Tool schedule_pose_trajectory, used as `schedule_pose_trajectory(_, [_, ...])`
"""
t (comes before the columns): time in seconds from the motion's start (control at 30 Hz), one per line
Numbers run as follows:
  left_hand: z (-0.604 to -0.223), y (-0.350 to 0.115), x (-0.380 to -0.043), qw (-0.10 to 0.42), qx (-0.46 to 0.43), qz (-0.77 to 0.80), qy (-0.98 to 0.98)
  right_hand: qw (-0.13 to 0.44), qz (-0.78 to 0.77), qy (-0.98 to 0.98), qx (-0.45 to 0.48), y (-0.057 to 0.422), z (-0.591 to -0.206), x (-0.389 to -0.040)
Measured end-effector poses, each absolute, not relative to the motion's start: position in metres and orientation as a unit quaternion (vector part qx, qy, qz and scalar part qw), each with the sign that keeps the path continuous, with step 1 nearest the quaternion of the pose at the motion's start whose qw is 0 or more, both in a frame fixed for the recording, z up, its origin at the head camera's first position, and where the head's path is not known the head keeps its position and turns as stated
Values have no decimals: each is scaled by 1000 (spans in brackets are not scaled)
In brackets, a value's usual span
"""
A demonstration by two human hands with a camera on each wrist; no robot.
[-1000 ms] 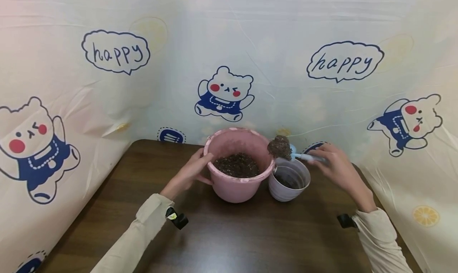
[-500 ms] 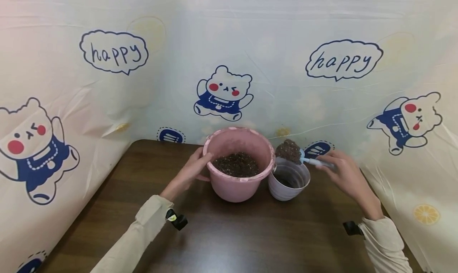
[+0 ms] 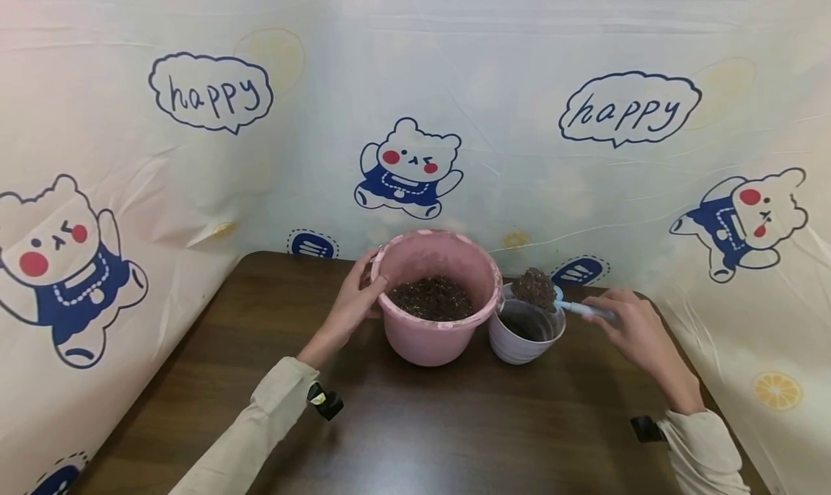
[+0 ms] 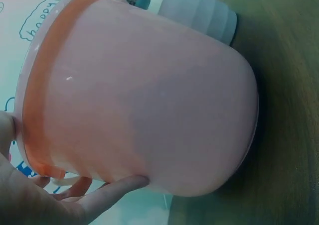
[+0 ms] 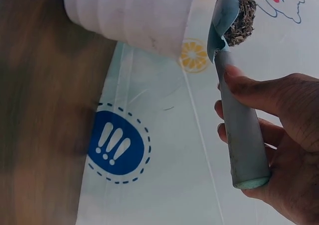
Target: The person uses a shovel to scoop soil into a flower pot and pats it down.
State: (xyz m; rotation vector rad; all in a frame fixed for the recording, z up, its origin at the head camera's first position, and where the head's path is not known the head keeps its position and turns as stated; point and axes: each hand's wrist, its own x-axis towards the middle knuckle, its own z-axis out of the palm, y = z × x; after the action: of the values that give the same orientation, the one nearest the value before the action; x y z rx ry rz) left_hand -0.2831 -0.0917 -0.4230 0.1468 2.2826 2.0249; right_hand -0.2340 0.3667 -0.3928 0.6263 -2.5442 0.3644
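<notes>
My left hand (image 3: 350, 309) holds the pink bucket (image 3: 428, 345) at its left side, thumb at the rim and fingers along the outer wall. Dark soil (image 3: 431, 300) lies inside the bucket. Pinched by its handle in my right hand (image 3: 639, 329) is a small blue-grey trowel (image 5: 240, 130). A heaped clump of soil (image 3: 534, 288) sits on the trowel's blade, over the back of the small white flowerpot (image 3: 519, 349). This pot stands upright just right of the bucket, its inside dark and shadowed. The right wrist view shows the thumb (image 5: 249, 88) pressing along the trowel's handle.
The brown wooden table (image 3: 415, 430) carries both containers near its back edge. A pale cloth (image 3: 519, 120) printed with bears and "happy" bubbles hangs close behind and along both sides. A black strap piece (image 3: 327, 402) sticks out from the left wrist.
My right hand has moved right and slightly down, carrying the loaded trowel from beside the bucket's rim to over the flowerpot. The left hand stays at the bucket, its fingers shifted slightly.
</notes>
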Motion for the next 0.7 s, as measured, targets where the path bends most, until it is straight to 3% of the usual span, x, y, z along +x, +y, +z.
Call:
schedule_pose_trajectory(0.5, [-425,-92,-283,39,50,662,747,300,63,-922,237,374,-413,-238])
schedule_pose_trajectory(0.7, [-426,-91,-284,35,51,663,746,355,50,-900,247,373,-413,-240])
